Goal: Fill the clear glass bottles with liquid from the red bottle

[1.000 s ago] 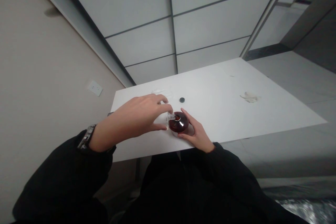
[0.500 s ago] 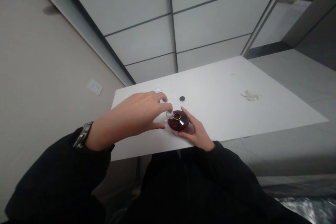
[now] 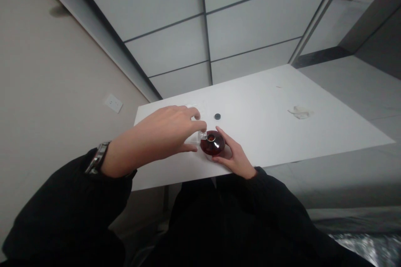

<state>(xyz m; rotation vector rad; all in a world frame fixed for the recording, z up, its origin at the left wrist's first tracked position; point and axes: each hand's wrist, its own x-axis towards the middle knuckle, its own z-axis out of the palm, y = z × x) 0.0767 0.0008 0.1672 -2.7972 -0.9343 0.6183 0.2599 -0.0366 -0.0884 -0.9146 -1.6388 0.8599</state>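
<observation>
My left hand grips a small clear bottle, tipped on its side so that its threaded neck points right. That neck meets the open mouth of a round brown glass bottle, which stands upright on the white table. Around the right side of the brown bottle, the fingers and thumb of my right hand are wrapped. Much of the clear bottle is hidden by my left fingers. Beyond the brown bottle lies a small black cap.
The white table stands against panelled sliding doors. A crumpled pale scrap lies toward its right end. Something clear, perhaps plastic, is behind my left fingers. A wall socket is on the left.
Both hands and both bottles hold nearly the same pose. The clear bottle may be tilted very slightly differently; the view has shifted a little.
</observation>
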